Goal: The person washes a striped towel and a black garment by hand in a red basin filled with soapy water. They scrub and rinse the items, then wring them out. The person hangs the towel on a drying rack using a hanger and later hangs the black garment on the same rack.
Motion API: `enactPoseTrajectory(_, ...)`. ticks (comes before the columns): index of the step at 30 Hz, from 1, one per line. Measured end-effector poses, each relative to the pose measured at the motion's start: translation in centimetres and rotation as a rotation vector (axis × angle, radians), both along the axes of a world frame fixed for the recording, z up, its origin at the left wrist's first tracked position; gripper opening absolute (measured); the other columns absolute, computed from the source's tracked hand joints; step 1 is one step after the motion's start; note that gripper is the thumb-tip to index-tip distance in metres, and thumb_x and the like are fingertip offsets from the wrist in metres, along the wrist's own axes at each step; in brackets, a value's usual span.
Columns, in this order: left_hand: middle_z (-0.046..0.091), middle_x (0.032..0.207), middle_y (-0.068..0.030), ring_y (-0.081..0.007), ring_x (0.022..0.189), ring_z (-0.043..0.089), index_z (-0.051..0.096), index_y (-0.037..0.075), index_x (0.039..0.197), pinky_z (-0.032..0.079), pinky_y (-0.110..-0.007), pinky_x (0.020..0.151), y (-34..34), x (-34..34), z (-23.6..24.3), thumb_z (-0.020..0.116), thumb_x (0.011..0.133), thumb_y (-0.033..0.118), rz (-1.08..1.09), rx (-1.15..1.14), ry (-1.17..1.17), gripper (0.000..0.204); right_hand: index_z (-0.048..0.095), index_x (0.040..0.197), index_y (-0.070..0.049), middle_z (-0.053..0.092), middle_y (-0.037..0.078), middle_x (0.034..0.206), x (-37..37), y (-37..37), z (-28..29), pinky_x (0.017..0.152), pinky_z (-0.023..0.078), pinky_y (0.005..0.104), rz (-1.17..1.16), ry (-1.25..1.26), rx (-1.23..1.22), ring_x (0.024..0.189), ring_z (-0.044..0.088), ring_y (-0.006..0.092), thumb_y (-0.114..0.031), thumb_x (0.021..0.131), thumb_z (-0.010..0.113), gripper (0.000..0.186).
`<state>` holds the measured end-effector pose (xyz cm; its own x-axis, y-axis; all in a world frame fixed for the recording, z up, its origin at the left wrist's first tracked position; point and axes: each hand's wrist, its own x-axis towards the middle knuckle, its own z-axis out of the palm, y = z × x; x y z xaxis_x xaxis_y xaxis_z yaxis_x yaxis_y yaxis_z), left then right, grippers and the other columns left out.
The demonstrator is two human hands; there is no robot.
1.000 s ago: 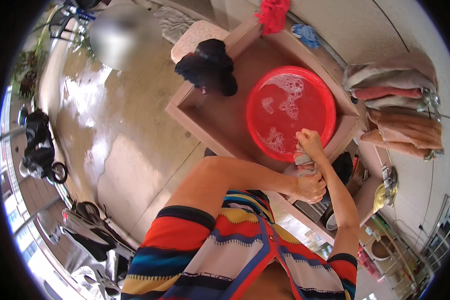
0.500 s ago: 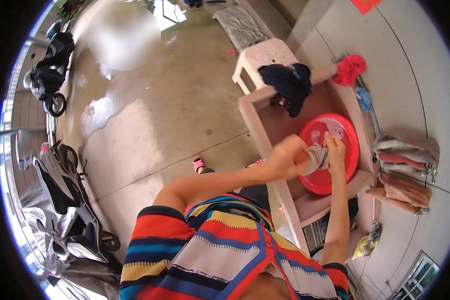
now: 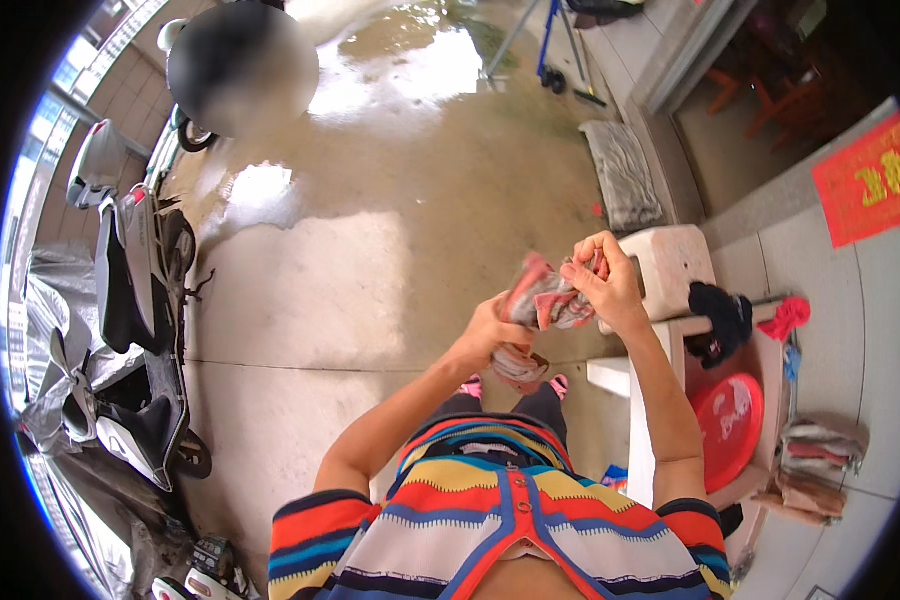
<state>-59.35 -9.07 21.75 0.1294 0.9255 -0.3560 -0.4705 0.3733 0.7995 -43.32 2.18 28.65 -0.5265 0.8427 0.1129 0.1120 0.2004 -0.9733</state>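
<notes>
I hold a crumpled grey, white and red striped cloth (image 3: 545, 303) out over the floor, left of the sink. My left hand (image 3: 495, 325) is closed round its lower part, with loose folds hanging below. My right hand (image 3: 598, 275) pinches its upper end. To the right, a pinkish stone sink (image 3: 762, 362) holds a red basin (image 3: 725, 425) with suds in it. Dark clothing (image 3: 715, 325) drapes over the sink's rim, and a small red cloth (image 3: 785, 318) lies at its back corner.
A white plastic stool (image 3: 670, 262) stands beyond the sink, near a grey mat (image 3: 620, 175) by a doorway. Scooters (image 3: 140, 320) line the left side. The concrete floor (image 3: 300, 290) is partly wet. Towels (image 3: 820, 450) hang right of the sink; a red poster (image 3: 840, 200) is on the wall.
My hands have moved from over the basin leftward and out over the floor with the cloth, which is now looser. The view has turned left, so the sink sits farther right.
</notes>
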Motion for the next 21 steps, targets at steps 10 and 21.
enactPoseTrajectory(10,0.059,0.108,-0.0160,-0.0268,0.087,0.058,0.048,-0.001,0.120,0.047,-0.036,0.077,1.9,-21.3,-0.2,0.055,0.077,0.031,0.242,0.196,-0.638,0.054,0.045,0.097,-0.010,0.049,0.001,0.098,-17.1,7.9,1.9,0.073,0.039,0.0200,0.307,0.201,-0.459,0.081,0.044,0.0048,-0.018,0.091,0.055,0.014)
enactPoseTrajectory(21,0.059,0.111,-0.0124,-0.0225,0.103,0.057,0.053,-0.006,0.110,0.041,-0.035,0.094,14.7,-45.4,-5.0,0.046,0.079,0.006,0.265,0.261,-0.405,0.033,0.045,0.087,-0.009,0.051,-0.002,0.090,-32.0,27.6,-4.6,0.068,0.041,0.0201,0.378,0.066,-0.478,0.080,0.048,0.0056,-0.005,0.086,0.055,0.011)
